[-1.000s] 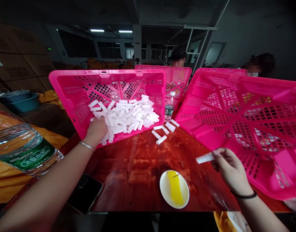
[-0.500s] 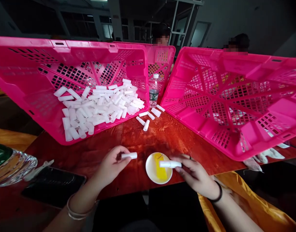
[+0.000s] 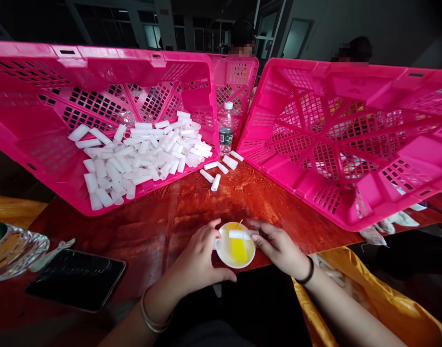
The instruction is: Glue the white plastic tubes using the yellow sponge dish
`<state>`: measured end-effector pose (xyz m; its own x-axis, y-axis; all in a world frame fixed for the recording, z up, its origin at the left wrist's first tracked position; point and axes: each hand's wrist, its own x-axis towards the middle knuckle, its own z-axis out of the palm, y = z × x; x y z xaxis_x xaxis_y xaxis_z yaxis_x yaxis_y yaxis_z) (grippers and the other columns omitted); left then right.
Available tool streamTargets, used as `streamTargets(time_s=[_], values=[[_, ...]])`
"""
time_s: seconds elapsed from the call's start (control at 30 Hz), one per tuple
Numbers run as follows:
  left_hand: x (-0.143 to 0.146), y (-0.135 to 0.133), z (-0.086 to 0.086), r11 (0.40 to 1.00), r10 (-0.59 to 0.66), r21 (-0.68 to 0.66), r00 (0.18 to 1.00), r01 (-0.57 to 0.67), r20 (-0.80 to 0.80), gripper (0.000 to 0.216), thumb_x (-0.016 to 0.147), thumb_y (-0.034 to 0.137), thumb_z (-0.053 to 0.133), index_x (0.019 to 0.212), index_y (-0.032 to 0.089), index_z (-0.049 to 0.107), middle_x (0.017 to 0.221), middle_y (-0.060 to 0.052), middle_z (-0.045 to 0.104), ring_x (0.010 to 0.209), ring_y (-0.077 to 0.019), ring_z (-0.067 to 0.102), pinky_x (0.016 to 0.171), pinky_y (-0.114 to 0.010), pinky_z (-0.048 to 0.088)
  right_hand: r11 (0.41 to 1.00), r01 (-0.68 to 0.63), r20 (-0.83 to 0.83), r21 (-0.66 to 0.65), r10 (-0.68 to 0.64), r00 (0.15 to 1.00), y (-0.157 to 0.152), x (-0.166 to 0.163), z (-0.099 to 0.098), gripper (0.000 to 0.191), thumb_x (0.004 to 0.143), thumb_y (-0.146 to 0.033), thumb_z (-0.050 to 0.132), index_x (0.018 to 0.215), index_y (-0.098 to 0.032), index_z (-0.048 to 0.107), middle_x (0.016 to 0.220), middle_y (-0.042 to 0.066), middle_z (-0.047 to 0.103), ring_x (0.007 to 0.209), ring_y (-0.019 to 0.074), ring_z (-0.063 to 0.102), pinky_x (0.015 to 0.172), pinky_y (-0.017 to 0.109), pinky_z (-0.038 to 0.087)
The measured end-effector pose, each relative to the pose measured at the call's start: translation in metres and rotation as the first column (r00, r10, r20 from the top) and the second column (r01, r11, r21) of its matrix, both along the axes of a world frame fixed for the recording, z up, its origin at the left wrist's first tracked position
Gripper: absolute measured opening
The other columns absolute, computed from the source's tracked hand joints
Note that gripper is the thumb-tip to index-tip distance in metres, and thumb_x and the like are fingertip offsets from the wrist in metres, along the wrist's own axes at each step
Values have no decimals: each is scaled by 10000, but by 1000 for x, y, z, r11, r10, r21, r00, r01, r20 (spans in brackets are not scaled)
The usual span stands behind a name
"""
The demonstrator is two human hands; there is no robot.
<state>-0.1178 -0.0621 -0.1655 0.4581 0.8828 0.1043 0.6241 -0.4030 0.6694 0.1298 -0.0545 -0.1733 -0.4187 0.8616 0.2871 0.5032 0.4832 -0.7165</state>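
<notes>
Between the thumb and fingers of my right hand [image 3: 280, 246] is a white plastic tube [image 3: 239, 234], lying level over a small white dish [image 3: 224, 258]. Inside the dish lies a yellow block [image 3: 239, 251] with a thin stick [image 3: 239, 223] at its far edge. My left hand [image 3: 199, 255] is at the dish's left side, fingers curled and thumb stretched apart. Against its fingertips shows the round end of another short white tube [image 3: 218, 244]; most of that tube is hidden by the fingers.
A pink crate [image 3: 47, 168] tipped on its side holds a heap of white tubes [image 3: 145, 154]. Several loose tubes [image 3: 215, 182] lie by a water bottle [image 3: 226, 129]. Another pink crate [image 3: 315, 178] stands right. A phone [image 3: 76, 279] and a large bottle [image 3: 17, 250] are left. People sit beyond.
My left hand has moved right to the dish, its thumb now lifted away from the fingers. My right hand has shifted slightly left and up with its tube. The view has shifted a little.
</notes>
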Motion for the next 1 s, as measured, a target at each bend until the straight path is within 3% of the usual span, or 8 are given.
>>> streamTargets(time_s=[0.17, 0.33, 0.5, 0.6, 0.67, 0.77, 0.83, 1.0], values=[[12, 4, -10, 999, 35, 1, 999, -35, 22, 803, 487, 395, 899, 1153, 234, 480, 1311, -132, 543, 1206, -355, 511, 1014, -539, 410, 988, -82, 2, 133, 82, 997, 4, 0, 1, 198, 946, -217, 478, 1071, -199, 630, 1068, 120, 619, 1008, 205, 610, 863, 361, 523], [8, 6, -12, 1000, 25, 14, 999, -26, 25, 796, 479, 360, 900, 1145, 232, 482, 1314, -128, 548, 1209, -352, 508, 1001, -529, 414, 993, -87, -116, -79, 77, 990, 8, 3, -3, 228, 946, -263, 507, 1158, -197, 555, 1009, 92, 663, 892, 181, 650, 782, 319, 545], [9, 6, -11, 998, 6, 55, 999, -9, 41, 738, 474, 355, 898, 1082, 228, 498, 1287, -122, 571, 1179, -338, 534, 993, -512, 419, 992, -69, -50, 101, 75, 996, 6, 2, -1, 129, 928, -230, 518, 993, -197, 624, 1026, 110, 611, 967, 208, 609, 829, 350, 522], [10, 7, -10, 999, 4, 43, 999, -5, 34, 743, 486, 363, 896, 1087, 222, 483, 1282, -133, 572, 1171, -340, 538, 981, -515, 423, 997, -66, -127, -29, 62, 990, 5, 2, 1, 215, 928, -277, 532, 1125, -197, 564, 990, 93, 639, 897, 194, 641, 771, 324, 544], [10, 7, -9, 999, -6, 44, 1000, 5, 31, 731, 490, 348, 898, 1072, 221, 474, 1293, -137, 564, 1181, -339, 529, 983, -514, 418, 995, -36, -119, -92, 25, 993, 5, 3, 2, 201, 943, -298, 511, 1099, -189, 573, 915, 76, 667, 818, 183, 656, 728, 310, 546], [9, 7, -9, 999, -16, 49, 1000, 15, 26, 720, 487, 334, 903, 1047, 222, 465, 1296, -139, 561, 1189, -338, 522, 990, -513, 409, 998, -49, -56, 42, 52, 997, 5, 4, 4, 139, 941, -269, 508, 935, -185, 618, 956, 101, 648, 894, 197, 633, 789, 337, 526], [9, 7, -9, 999, -17, 48, 1000, 16, 23, 717, 493, 348, 900, 1045, 222, 460, 1290, -143, 563, 1188, -340, 522, 989, -517, 405, 993, -74, -76, 87, 81, 994, 4, 4, 5, 110, 922, -272, 540, 946, -186, 605, 1015, 116, 621, 955, 207, 608, 822, 354, 518], [8, 7, -10, 998, -24, 53, 999, 23, 26, 689, 509, 372, 889, 1021, 225, 453, 1309, -143, 551, 1200, -344, 512, 984, -515, 408, 975, -34, -155, -220, -1, 988, 1, 2, 4, 260, 954, -379, 479, 1092, -176, 561, 821, 50, 650, 693, 153, 626, 633, 278, 531]])
